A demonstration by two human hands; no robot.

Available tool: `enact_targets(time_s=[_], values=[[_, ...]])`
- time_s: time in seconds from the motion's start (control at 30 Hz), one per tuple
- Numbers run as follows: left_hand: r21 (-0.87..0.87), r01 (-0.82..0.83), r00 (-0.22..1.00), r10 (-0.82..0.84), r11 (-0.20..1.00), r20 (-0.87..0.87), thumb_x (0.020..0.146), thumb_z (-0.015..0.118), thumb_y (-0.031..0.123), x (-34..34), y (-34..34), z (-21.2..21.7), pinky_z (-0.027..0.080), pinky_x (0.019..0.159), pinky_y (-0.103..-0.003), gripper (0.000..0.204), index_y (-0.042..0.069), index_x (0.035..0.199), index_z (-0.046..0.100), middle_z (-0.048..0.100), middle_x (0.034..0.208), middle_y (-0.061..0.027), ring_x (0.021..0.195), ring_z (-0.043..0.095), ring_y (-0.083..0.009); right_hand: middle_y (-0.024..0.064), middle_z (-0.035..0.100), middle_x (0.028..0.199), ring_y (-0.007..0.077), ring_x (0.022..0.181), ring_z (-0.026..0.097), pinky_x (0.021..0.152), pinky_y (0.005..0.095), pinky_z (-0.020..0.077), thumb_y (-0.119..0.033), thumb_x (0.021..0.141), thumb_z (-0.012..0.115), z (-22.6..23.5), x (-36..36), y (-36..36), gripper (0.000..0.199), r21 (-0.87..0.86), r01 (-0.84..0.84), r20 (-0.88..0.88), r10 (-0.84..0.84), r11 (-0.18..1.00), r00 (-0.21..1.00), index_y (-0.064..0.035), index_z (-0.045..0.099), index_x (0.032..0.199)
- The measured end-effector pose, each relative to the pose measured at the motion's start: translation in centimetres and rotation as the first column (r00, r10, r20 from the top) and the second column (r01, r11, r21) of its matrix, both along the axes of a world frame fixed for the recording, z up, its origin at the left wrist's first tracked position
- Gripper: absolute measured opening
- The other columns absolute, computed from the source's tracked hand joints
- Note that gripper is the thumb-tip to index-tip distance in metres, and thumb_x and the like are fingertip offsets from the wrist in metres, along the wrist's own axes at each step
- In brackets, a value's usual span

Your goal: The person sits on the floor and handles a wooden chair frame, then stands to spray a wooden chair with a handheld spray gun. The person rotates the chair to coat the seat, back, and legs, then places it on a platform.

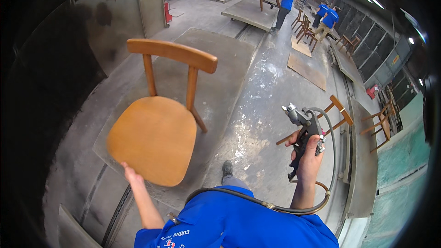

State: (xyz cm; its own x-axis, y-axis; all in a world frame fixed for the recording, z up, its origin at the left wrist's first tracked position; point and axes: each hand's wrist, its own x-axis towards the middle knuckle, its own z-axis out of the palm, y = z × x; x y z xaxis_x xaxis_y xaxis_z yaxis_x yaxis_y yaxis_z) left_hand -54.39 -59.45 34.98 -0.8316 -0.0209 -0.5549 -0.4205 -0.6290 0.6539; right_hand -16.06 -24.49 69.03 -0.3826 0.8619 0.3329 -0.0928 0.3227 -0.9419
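A wooden chair (154, 140) with an orange-brown seat and a curved top rail stands in front of me, to the left. My left hand (132, 173) grips the near left edge of its seat, with part of the fingers hidden at the rim. Raised on the right, my right hand (308, 156) is wrapped round the handle of a spray gun (303, 131). The gun has a silver head and a dark body, and it points up and to the left, apart from the chair. A hose (331, 156) loops down from it and runs across my waist.
The chair is on a flat grey platform (220, 57). More wooden chairs (383, 121) stand to the right. A person in a blue shirt (286, 1) works at a chair on a far platform (250, 13). Cardboard sheets (307, 71) lie on the floor. A metal wall (112, 23) rises at left.
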Motion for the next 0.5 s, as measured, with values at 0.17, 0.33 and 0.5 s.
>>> enact_targets(time_s=[0.17, 0.33, 0.5], values=[[0.008, -0.138, 0.989, 0.139, 0.99, -0.053, 0.108, 0.03, 0.052, 4.1, -7.8, 1.4, 0.037, 0.116, -0.044, 0.065, 0.007, 0.154, 0.036, 0.039, 0.158, -0.0111, 0.142, 0.04, -0.0307, 0.0095, 0.065, 0.081, 0.015, 0.071, 0.066, 0.046, 0.021, 0.0434, -0.06, 0.101, 0.044, -0.4, -3.2, 3.8, 0.063, 0.01, -0.15, 0.064, 0.149, 0.989, 0.987, 0.001, 0.057, 0.106], [-0.046, -0.354, 0.931, 0.347, 0.934, -0.113, 0.107, 0.033, 0.052, 8.6, -9.5, 1.5, 0.039, 0.114, -0.045, 0.062, 0.009, 0.151, 0.041, 0.044, 0.154, -0.0099, 0.139, 0.043, -0.0297, 0.008, 0.066, 0.082, 0.012, 0.071, 0.063, 0.048, 0.0212, 0.0432, -0.057, 0.102, 0.046, -1.2, -5.5, 8.2, 0.062, -0.027, -0.299, 0.042, 0.3, 0.954, 0.953, 0.0025, 0.061, 0.108], [0.359, -0.277, 0.91, 0.363, 0.891, -0.199, 0.101, 0.047, 0.056, 9.9, -1.1, 0.0, 0.048, 0.106, -0.048, 0.061, 0.01, 0.141, 0.05, 0.055, 0.141, -0.0071, 0.126, 0.054, -0.0287, 0.0058, 0.065, 0.078, 0.0056, 0.056, 0.053, 0.047, 0.0198, 0.0396, -0.058, 0.101, 0.048, -2.4, -7.3, 10.7, 0.062, -0.088, -0.448, 0.07, 0.454, 0.89, 0.888, 0.0017, 0.061, 0.111]])
